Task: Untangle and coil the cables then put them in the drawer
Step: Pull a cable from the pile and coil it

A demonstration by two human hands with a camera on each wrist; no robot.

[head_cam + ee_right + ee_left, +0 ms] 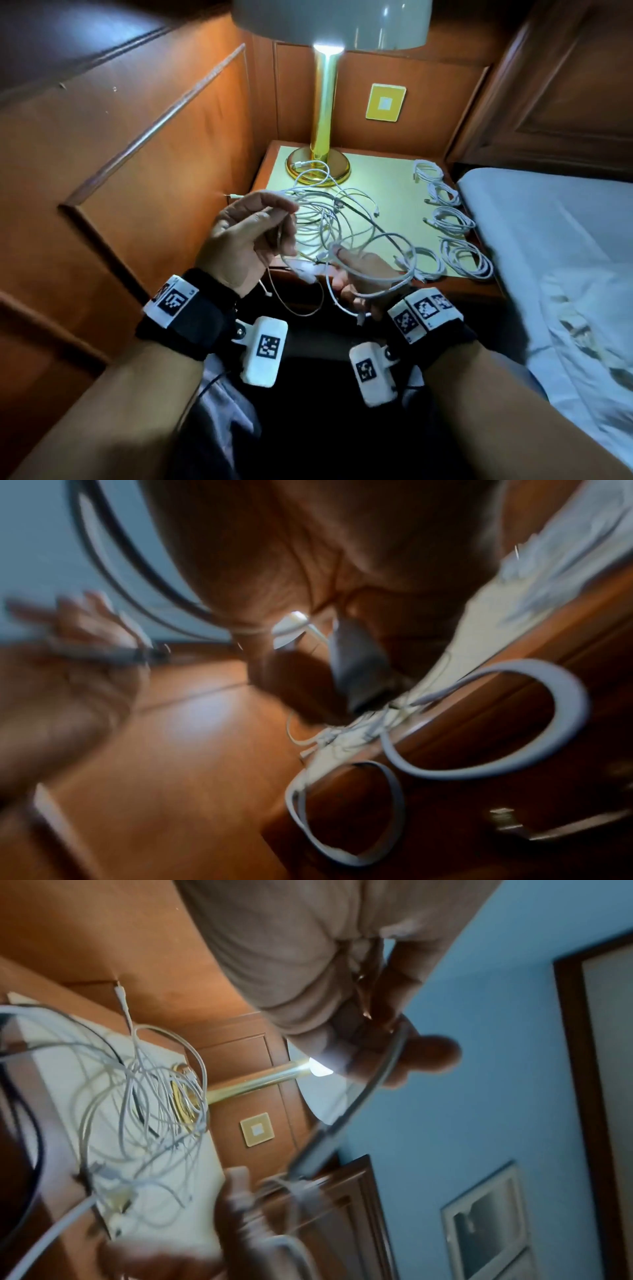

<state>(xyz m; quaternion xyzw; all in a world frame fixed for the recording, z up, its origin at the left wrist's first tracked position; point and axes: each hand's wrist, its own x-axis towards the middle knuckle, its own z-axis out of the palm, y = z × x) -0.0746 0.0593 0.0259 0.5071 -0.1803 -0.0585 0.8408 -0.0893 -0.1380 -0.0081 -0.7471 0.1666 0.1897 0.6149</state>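
Table (387, 178) at frame centre, five finished coils (454, 222) lined down its right edge. Loose tangle (329, 212) spread left of centre, just beyond both hands, long strands running from lamp base toward lower centre. Left hand (245, 236), nearer the tangle, pinching one strand; right hand (366, 281), lower, gripping a half-wound loop (387, 267). Likely next: drawing slack rightward into that loop. Drawer not clearly seen.

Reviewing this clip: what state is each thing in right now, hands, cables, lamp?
left hand: pinching a white cable strand
right hand: holding a partly wound coil
tangled cables: still knotted, on the nightstand
coiled cables: five finished, along the right edge
lamp: lit
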